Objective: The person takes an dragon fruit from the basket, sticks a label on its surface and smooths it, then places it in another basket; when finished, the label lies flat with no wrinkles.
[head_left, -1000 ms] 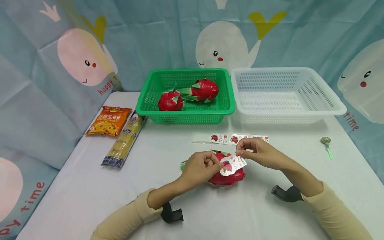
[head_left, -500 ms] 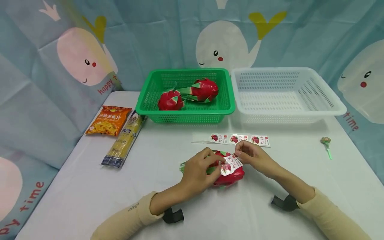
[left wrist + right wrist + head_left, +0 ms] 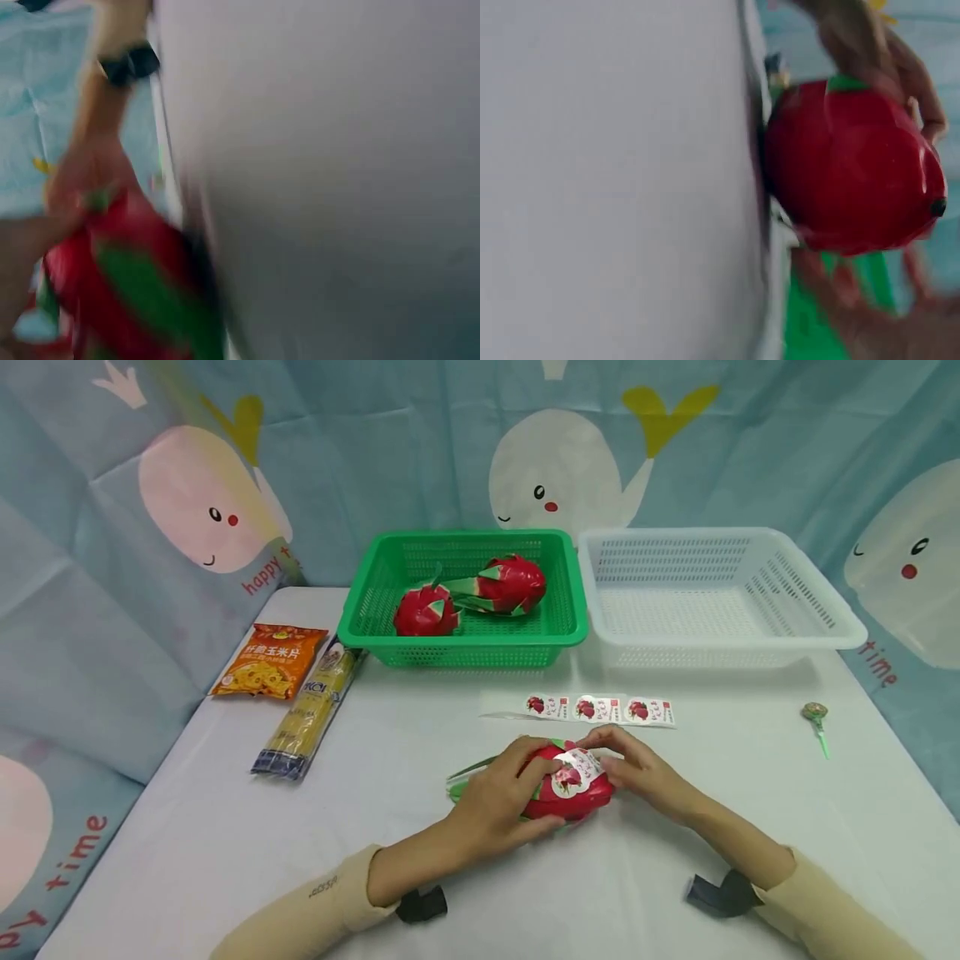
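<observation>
A red dragon fruit with green scales lies on the white table in front of me. On its upper face, a white sticker with a fruit picture covers the right part. My left hand holds the fruit's left side, thumb along the near side and fingers over the top. Close at the right end is my right hand, its fingers spread at the sticker's edge. In the right wrist view, the fruit shows its smooth end, with the right hand blurred beside it.
A green basket with two more dragon fruits stands behind, beside a white basket. A strip of stickers lies beyond the fruit. Leftward are an orange snack bag and a noodle pack; a lollipop lies right.
The sticker, first pinched between both hands above the fruit, now lies against its surface. My left hand has let go of the sticker and spread round the fruit; the right hand's fingers have spread.
</observation>
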Action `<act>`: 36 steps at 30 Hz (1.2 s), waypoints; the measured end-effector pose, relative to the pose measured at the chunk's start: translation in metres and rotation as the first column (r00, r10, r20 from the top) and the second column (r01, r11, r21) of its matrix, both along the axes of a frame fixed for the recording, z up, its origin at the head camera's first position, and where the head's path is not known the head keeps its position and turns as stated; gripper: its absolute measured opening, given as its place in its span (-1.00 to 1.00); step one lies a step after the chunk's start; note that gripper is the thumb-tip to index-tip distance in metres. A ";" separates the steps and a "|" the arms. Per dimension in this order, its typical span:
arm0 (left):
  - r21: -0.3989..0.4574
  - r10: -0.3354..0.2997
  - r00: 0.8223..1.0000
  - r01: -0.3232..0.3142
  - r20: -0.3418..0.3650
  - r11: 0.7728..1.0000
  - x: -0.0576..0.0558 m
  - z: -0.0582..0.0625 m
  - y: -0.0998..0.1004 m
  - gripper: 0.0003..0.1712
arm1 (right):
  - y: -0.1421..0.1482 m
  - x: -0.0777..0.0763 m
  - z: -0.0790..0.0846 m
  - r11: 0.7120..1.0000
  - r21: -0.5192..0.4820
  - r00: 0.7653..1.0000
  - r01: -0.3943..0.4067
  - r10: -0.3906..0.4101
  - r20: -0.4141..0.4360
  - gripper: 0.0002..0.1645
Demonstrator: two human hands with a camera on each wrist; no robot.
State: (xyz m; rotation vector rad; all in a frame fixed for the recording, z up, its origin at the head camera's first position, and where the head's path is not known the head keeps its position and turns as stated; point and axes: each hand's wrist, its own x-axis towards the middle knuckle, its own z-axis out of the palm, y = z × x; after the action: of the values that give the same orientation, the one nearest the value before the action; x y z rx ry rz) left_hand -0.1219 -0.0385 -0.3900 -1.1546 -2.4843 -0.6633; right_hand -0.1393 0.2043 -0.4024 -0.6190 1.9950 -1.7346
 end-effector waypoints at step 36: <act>-0.222 -0.226 0.962 0.189 -0.154 0.956 -0.046 -0.005 -0.026 -0.34 | -0.016 -0.009 0.004 0.935 0.261 0.726 0.239 0.006 -0.687 -0.26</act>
State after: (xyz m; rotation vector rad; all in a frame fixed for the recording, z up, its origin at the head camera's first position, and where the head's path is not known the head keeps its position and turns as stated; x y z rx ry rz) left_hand -0.1675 -0.0644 -0.3949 -1.4980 -2.3413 -0.3401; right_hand -0.1481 0.1878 -0.3988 -1.1508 2.8056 -1.2567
